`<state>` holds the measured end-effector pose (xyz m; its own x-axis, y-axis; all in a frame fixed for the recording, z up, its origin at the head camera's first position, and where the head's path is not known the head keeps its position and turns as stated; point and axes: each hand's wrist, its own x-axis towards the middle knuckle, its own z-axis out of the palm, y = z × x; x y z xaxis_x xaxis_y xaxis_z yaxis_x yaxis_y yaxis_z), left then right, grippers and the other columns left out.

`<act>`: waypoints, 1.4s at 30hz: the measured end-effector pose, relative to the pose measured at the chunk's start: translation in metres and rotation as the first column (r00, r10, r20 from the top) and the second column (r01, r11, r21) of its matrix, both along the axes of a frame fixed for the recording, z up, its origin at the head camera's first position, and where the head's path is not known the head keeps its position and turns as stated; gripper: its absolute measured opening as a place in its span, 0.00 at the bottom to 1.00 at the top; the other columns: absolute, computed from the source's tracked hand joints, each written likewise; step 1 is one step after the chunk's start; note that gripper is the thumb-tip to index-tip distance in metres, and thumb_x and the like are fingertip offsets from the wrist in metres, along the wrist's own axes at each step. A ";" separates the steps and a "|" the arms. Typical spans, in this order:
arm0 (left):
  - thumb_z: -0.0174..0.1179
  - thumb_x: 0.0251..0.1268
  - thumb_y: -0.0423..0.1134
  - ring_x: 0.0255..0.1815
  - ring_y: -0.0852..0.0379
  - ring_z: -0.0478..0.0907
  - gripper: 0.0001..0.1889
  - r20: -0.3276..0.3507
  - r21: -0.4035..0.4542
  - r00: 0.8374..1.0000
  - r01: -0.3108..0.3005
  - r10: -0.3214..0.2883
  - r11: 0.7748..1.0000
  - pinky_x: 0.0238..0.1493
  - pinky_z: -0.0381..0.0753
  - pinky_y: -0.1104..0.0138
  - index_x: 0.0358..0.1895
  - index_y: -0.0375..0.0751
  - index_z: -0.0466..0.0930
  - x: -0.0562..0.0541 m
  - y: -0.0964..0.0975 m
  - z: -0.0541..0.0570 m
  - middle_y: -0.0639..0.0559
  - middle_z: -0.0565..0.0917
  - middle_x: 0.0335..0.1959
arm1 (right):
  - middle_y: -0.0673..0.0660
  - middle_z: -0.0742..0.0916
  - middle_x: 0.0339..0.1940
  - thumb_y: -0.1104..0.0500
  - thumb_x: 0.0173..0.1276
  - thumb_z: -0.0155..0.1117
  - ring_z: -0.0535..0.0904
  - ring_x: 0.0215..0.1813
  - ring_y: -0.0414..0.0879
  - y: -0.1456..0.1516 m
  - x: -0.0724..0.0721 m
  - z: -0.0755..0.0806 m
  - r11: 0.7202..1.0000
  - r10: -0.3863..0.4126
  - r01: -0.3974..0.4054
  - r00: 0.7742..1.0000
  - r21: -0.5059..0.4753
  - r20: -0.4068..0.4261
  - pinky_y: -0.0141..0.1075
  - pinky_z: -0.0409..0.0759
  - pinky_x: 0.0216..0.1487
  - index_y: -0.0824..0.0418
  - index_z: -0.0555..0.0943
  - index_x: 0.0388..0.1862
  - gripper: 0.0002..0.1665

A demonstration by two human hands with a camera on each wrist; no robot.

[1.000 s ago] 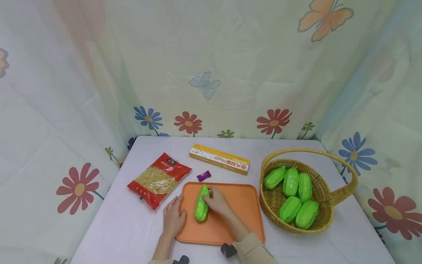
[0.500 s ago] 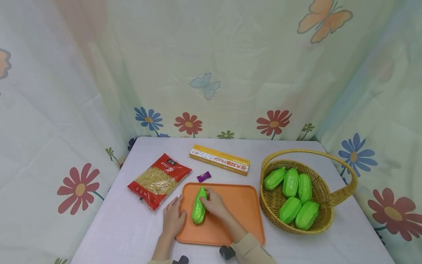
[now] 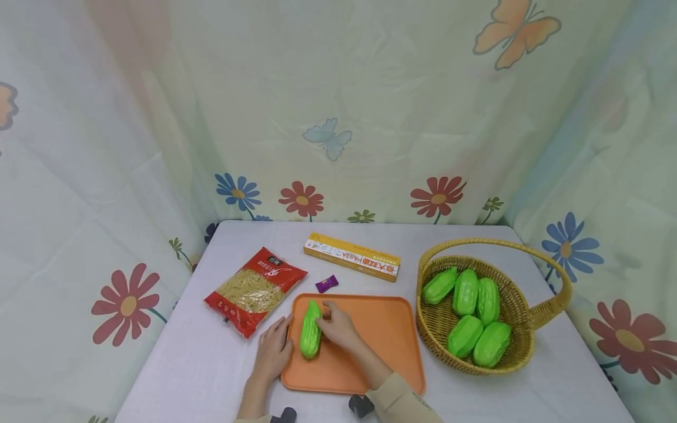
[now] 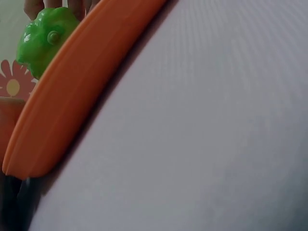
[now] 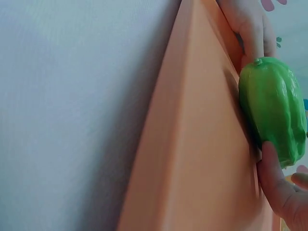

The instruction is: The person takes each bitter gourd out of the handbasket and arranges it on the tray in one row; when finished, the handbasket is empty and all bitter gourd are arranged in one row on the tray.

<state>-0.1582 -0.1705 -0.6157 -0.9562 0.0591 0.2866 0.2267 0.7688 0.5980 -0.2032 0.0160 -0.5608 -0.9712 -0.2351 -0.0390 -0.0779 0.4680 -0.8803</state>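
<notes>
A bright green bitter melon (image 3: 310,330) lies lengthwise on the left part of an orange tray (image 3: 370,346). My right hand (image 3: 341,330) is at its right side, thumb tip touching the melon, other fingertips showing beside it rather than round it. In the right wrist view the thumb (image 5: 272,163) meets the green skin low on the melon (image 5: 272,103). My left hand (image 3: 272,349) lies along the tray's left edge, fingers extended. The left wrist view shows the melon's bumpy end (image 4: 45,41) above the tray rim (image 4: 72,91).
A wicker basket (image 3: 441,358) with several more bitter melons stands right of the tray. Behind the tray lie a small purple wrapped candy (image 3: 327,284) and a yellow-and-white pasta box (image 3: 351,257). A red bag of pasta (image 3: 256,288) lies at the left.
The bitter melon has shifted left across the tray along with my right hand, and the thumb overlaps it less. My left hand stays at the tray's left edge, barely moved.
</notes>
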 end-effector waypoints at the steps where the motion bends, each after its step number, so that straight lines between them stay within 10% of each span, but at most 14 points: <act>1: 0.56 0.56 0.33 0.61 0.43 0.65 0.27 0.005 0.004 1.000 0.000 0.000 1.000 0.59 0.59 0.47 0.63 0.41 0.68 0.000 -0.001 0.000 0.38 0.71 0.59 | 0.67 0.82 0.45 0.59 0.59 0.61 0.79 0.46 0.57 -0.001 0.000 0.000 1.000 0.004 -0.004 1.000 -0.024 0.006 0.45 0.79 0.45 0.69 0.67 0.60 0.31; 42: 0.47 0.68 0.38 0.64 0.44 0.61 0.23 0.088 0.003 0.996 -0.028 0.027 1.000 0.62 0.58 0.46 0.66 0.45 0.64 0.002 0.001 -0.004 0.43 0.68 0.63 | 0.67 0.81 0.45 0.65 0.58 0.60 0.79 0.47 0.58 -0.010 0.003 -0.006 0.993 0.081 -0.083 0.996 -0.086 -0.026 0.43 0.79 0.46 0.72 0.71 0.56 0.26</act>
<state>-0.1560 -0.1695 -0.6200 -0.9791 0.0315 0.2012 0.1518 0.7714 0.6180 -0.2000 0.0062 -0.5668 -0.9490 -0.3151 0.0067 -0.1330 0.3811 -0.9149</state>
